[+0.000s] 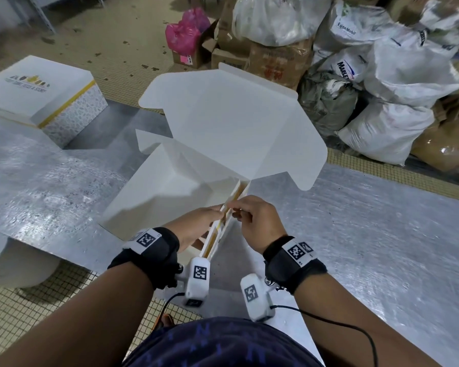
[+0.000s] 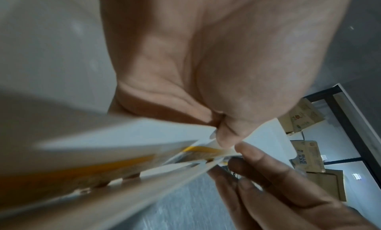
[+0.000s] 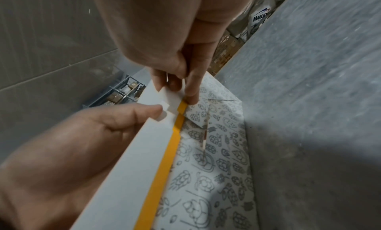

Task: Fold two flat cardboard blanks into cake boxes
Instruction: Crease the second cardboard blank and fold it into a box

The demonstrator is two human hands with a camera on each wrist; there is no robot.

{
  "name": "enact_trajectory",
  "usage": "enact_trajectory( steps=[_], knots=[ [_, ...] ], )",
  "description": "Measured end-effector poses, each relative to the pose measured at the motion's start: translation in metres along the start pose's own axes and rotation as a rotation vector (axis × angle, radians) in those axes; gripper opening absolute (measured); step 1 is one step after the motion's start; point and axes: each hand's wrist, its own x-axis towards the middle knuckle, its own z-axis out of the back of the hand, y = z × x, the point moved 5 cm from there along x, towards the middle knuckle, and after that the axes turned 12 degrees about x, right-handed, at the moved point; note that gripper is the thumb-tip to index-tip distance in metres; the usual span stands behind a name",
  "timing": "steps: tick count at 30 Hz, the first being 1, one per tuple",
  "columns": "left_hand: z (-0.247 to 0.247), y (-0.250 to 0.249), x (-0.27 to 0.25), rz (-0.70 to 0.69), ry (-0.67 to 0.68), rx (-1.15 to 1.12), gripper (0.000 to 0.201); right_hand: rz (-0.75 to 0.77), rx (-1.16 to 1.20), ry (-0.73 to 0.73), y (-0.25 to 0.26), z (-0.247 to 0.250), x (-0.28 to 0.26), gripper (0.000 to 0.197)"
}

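Both the left hand [image 1: 196,226] and the right hand [image 1: 257,221] pinch the near wall of the half-folded cake box [image 1: 223,123] on the worktop [image 1: 355,234]. A finished box [image 1: 45,96] sits far left.

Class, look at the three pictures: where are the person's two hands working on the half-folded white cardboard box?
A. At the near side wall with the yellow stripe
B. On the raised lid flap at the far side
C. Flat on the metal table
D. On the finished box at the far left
A: the left hand and right hand pinch the half-folded white cardboard box at the yellow-striped near side wall.
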Motion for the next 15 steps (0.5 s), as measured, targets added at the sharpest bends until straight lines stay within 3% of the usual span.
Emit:
enact_trajectory(
  steps=[9,15],
  knots=[
    [0.0036,0.0025,-0.0005,-0.034,-0.068,0.03,0.053,-0.04,-0.06,0.029,0.0007,0.0022,-0.002,0.06],
    [0.0069,0.0011,-0.0004,-0.045,-0.108,-0.007,0.034,-0.043,-0.07,-0.025,-0.0026,0.0091,0.0006,0.056]
  ],
)
